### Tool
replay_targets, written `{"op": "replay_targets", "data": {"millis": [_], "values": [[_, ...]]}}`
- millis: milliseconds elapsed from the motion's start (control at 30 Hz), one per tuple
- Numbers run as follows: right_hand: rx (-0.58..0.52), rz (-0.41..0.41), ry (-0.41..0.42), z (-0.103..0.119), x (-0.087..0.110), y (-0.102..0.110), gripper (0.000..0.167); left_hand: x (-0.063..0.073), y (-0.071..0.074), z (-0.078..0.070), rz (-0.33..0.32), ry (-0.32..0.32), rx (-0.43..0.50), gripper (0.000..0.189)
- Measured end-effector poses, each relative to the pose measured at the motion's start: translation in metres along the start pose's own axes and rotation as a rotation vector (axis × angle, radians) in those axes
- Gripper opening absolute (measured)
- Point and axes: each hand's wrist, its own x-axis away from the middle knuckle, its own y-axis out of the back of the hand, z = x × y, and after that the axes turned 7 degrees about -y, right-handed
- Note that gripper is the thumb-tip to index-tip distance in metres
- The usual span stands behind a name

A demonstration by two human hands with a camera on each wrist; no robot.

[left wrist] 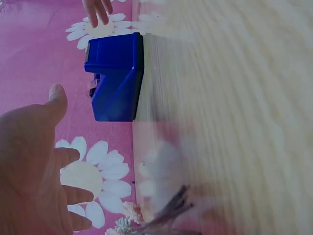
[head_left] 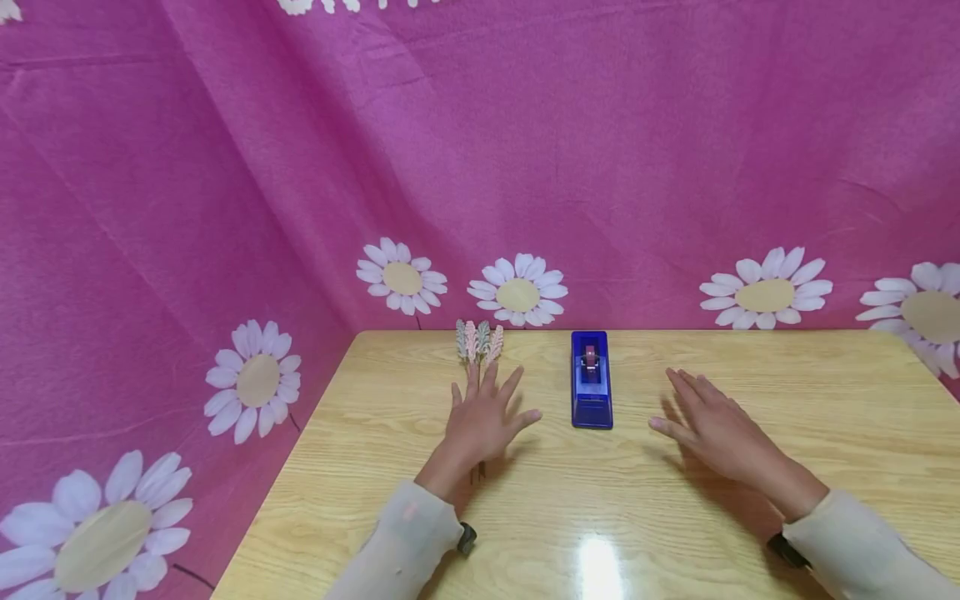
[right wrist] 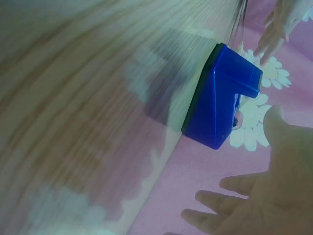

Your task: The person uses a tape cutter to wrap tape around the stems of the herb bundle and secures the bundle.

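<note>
Blue, stepped plastic tape dispenser (head_left: 592, 385) stands unheld between left hand (head_left: 482, 423) and right hand (head_left: 726, 432), both empty, fingers apart, its flat base presumably steadying it.

Gloss against matt here!
There's the tape dispenser (head_left: 592, 412), smooth shiny plastic; the tabletop (head_left: 540, 500), wood-grained, polished enough to reflect; the backdrop (head_left: 637, 125), matt cloth; the flower sprigs (head_left: 471, 339), rough and knobbly.

Shows a blue tape dispenser (right wrist: 217, 105) near the tabletop's (right wrist: 63, 83) edge, apart from the spread-fingered right grip (right wrist: 266, 183), with the left grip (right wrist: 283, 24) beyond.
</note>
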Motion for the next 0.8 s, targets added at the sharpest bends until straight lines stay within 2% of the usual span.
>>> {"op": "replay_targets", "data": {"millis": [267, 633, 800], "values": [[-0.11, 0.018, 0.006, 0.014, -0.006, -0.002, 0.085, -0.012, -0.001, -0.006, -0.027, -0.038, 0.028, 0.075], [-0.157, 0.014, -0.005, 0.035, -0.02, -0.009, 0.077, -0.028, -0.004, -0.021, 0.018, -0.046, 0.128, 0.069], [-0.2, -0.031, 0.024, 0.042, -0.027, -0.012, 0.069, -0.037, -0.006, -0.026, 0.012, -0.062, 0.177, 0.067]]}}
